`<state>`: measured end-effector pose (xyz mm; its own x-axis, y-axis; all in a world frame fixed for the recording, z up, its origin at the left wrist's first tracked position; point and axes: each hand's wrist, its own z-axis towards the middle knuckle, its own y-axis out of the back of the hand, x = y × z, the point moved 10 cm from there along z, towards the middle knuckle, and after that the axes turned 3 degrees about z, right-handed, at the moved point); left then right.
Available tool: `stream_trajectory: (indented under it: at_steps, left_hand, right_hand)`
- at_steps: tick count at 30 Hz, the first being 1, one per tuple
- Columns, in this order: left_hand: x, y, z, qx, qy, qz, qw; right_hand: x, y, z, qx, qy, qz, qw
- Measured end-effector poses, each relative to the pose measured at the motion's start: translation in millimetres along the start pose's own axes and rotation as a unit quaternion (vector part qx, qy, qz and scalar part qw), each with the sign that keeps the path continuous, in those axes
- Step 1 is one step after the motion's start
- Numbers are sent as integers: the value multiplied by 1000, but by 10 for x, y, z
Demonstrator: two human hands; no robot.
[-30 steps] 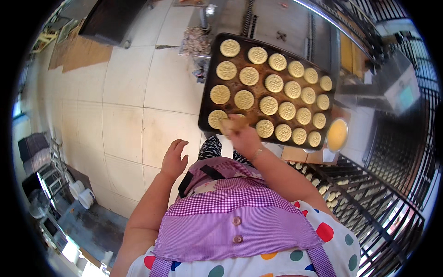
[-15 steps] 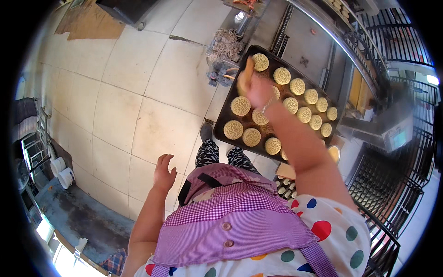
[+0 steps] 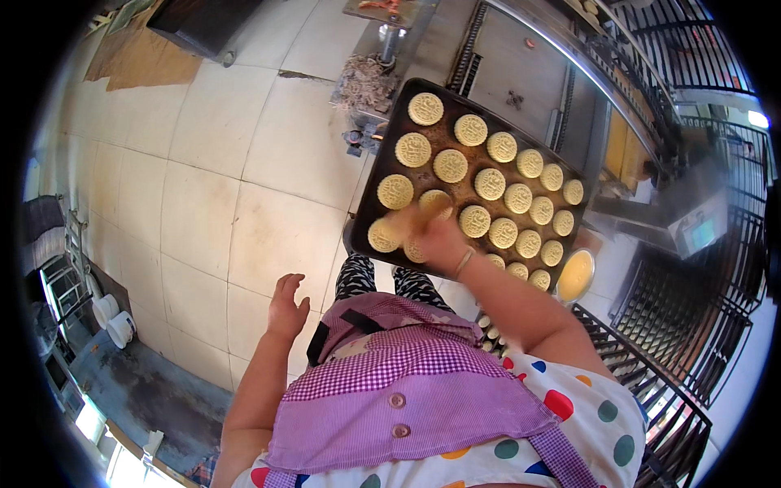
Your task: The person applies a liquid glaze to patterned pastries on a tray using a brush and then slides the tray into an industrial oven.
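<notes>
My right hand (image 3: 443,244) is over the near left part of a dark baking tray (image 3: 455,108). Its fingers are closed around what looks like a pastry brush (image 3: 413,218), smeared by motion, close to the tops of the pale mooncakes there. Rows of these round mooncakes (image 3: 450,166), with fluted sides and raised patterns, fill the tray; the hand and brush partly cover a few. At the tray's right corner is a bowl of yellow liquid (image 3: 576,275). My left hand (image 3: 287,307) hangs above the floor at my left side, fingers apart, holding nothing.
Beyond the tray lies a metal conveyor machine (image 3: 521,69) with a long rail. A black slatted rack (image 3: 651,390) stands at right. White buckets (image 3: 121,328) are at far left, on the tiled floor (image 3: 203,195) side. A dark bin (image 3: 203,24) sits at the far left back.
My right hand has moved from the tray's far left part toward its near edge with the brush. The tray appears farther left in view, and the yellow bowl shows more fully. My left hand stays put.
</notes>
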<state>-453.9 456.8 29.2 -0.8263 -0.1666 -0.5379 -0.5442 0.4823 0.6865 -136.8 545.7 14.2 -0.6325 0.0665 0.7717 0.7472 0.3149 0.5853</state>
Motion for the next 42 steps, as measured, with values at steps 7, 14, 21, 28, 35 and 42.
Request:
stream_trajectory:
  at_steps: [7,14,21,28,35,42]
  left_hand:
    - [-523,-132,213,22,-46,2,999]
    - [-977,-450,225,57,-88,19,994]
    - [-1454,-691,285,62,-110,45,991]
    - [-1845,-1015,222,77,-123,35,989]
    - [-2129,-1207,228,73,-137,35,987]
    - [-2381,-1245,276,96,-178,60,977]
  right_hand:
    - [-911,1963,521,-282,-96,-109,948]
    - [-385,590,-932,-53,-60,154,985]
    - [-2040,3008,-1454,-361,-206,-95,905]
    - [-1640,1824,-2407,-124,-148,-88,977]
    - [-2457,2566,-2355,-227,-199,42,953]
    - [-3159,3823,-1902,-400,-300,-109,859]
